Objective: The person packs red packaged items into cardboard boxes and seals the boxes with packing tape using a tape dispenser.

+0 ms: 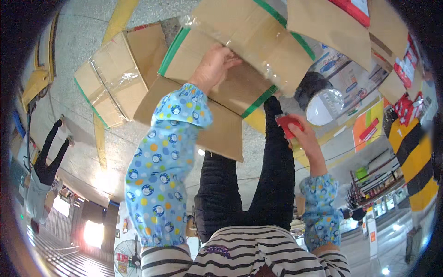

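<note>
Your right hand (305, 135) gripped one red object (287, 125), your left hand (214, 66), its grip unclear, touched one open carton (187, 55), another taped carton (113, 69) lying left.

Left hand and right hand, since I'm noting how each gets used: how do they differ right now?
The left hand is at the taped edge of a cardboard flap; the right hand is away from that flap, beside a black trouser leg. The right hand grips a red object; the left hand shows no tool. Both hands are bare, with blue patterned sleeves covering the forearms.
</note>
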`<action>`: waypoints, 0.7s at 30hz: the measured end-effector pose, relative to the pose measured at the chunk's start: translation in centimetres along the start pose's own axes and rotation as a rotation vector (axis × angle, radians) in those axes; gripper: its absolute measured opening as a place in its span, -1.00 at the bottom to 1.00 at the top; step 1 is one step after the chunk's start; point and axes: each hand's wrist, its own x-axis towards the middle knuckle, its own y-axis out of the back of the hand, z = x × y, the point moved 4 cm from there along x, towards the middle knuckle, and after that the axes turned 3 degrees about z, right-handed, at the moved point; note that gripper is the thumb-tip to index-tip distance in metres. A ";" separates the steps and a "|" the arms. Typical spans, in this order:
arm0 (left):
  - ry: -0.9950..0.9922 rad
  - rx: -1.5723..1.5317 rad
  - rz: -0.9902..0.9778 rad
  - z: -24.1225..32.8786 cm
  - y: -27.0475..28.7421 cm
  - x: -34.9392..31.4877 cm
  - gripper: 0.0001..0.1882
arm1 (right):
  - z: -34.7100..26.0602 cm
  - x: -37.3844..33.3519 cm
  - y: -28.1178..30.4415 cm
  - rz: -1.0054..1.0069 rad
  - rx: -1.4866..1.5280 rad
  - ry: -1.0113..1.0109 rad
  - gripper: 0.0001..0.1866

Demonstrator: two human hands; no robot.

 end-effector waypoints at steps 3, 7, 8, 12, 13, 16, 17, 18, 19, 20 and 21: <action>-0.205 -0.079 -0.138 2.5 -3.3 0.1 -0.59 | -1.0 2.8 0.4 -0.001 -0.023 0.007 -0.54; -0.508 0.557 0.140 1.5 -0.5 1.5 -0.45 | -4.4 3.4 -0.6 -0.092 0.053 0.183 -0.37; -0.638 1.221 0.488 0.6 0.4 1.8 -0.35 | -6.4 2.6 -0.9 -0.134 0.135 0.154 -0.32; -0.808 1.333 0.722 -0.9 -1.3 1.3 -0.03 | -10.4 2.0 1.7 -0.008 0.085 0.324 -0.33; -0.804 1.335 0.721 -0.8 -0.9 1.4 -0.03 | -11.5 1.8 1.9 -0.010 0.086 0.321 -0.33; -0.842 1.409 0.734 0.3 -0.5 1.0 -0.03 | -13.7 1.7 3.6 0.034 -0.001 0.350 -0.36; -0.853 1.459 0.717 0.6 -0.2 1.1 -0.06 | -13.9 1.7 4.0 0.032 -0.009 0.319 -0.37; -0.864 1.510 0.700 0.8 -0.1 1.1 -0.08 | -14.0 1.7 4.3 0.031 -0.015 0.289 -0.39; -0.871 1.509 0.694 0.8 -0.2 1.1 -0.08 | -14.2 1.6 4.5 0.038 -0.012 0.290 -0.39; -0.913 1.607 0.694 0.7 -0.4 1.0 -0.14 | -14.4 1.5 4.5 0.044 -0.032 0.296 -0.41; -0.956 1.707 0.692 0.6 -0.6 0.9 -0.21 | -14.5 1.4 4.4 0.051 -0.050 0.301 -0.42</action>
